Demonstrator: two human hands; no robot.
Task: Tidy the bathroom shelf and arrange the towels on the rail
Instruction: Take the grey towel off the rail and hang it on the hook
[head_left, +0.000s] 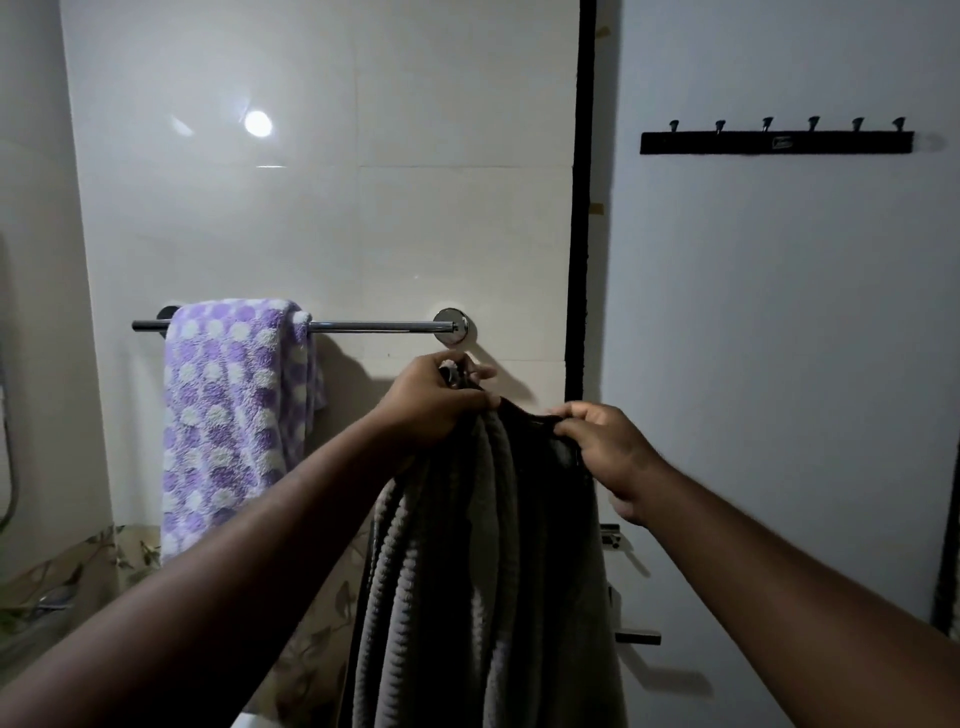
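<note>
A chrome towel rail (379, 326) runs across the tiled wall. A purple towel with white dots (234, 410) hangs over the rail's left half. Below the rail's right mount (451, 325) I hold a dark brown and grey striped towel (467, 571), bunched and hanging straight down. My left hand (434, 402) grips its top edge on the left, just under the mount. My right hand (608, 449) pinches the top edge on the right. The towel's lower end runs out of view at the bottom.
A black hook rack (776, 141) with several hooks is fixed high on the white door at the right. A black door frame (581, 208) separates door and tiles. Metal door fittings (636, 636) stick out beside the towel. Leaf-patterned tiles (130, 556) line the lower left.
</note>
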